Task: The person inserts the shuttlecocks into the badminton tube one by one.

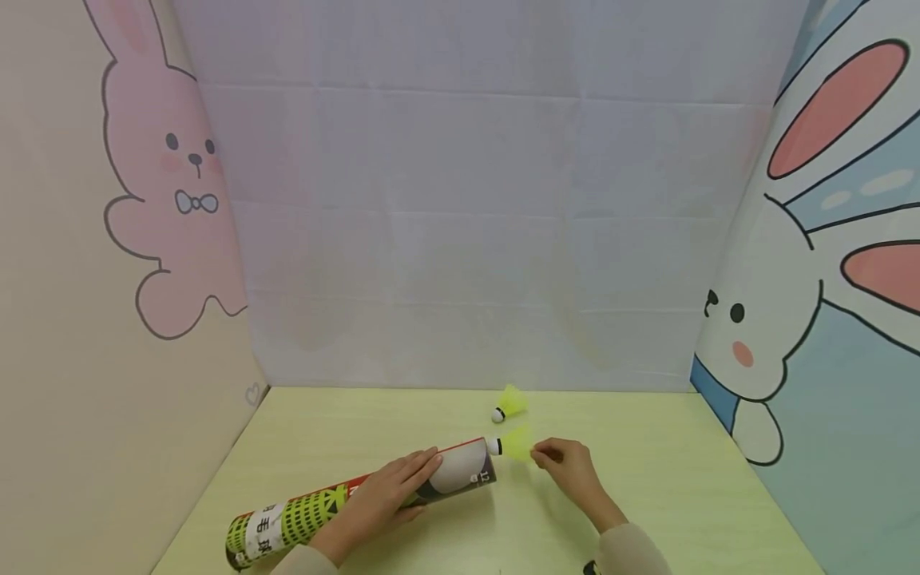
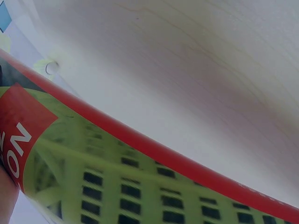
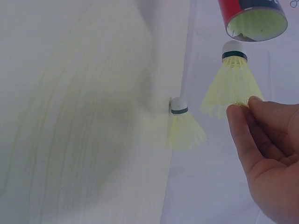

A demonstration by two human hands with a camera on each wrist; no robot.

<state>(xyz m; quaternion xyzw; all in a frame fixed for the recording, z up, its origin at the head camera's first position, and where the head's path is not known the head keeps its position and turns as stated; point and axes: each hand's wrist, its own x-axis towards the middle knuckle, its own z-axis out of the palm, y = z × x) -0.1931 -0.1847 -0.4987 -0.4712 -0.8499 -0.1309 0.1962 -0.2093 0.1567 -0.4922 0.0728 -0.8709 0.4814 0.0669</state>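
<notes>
A long printed shuttlecock tube (image 1: 305,515) lies slanted on the table, its right end raised. Across its body is my left hand (image 1: 384,495), which grips it from above with the thumb on the near side. My right hand (image 1: 575,473) pinches the skirt rim of a yellow shuttlecock (image 1: 516,444) between thumb and fingertips. Its white cork points at the tube's open mouth (image 3: 258,23), just outside it in the right wrist view. Green print and a red band of the tube (image 2: 140,154) fill much of the left wrist view.
A second yellow shuttlecock (image 1: 511,402) lies on the pale wooden table (image 1: 668,479) behind the tube's mouth. A small dark thing (image 1: 591,568), mostly cut off, shows by the right sleeve. A white sheet (image 1: 460,239) and rabbit-printed side panels (image 1: 862,447) enclose the table.
</notes>
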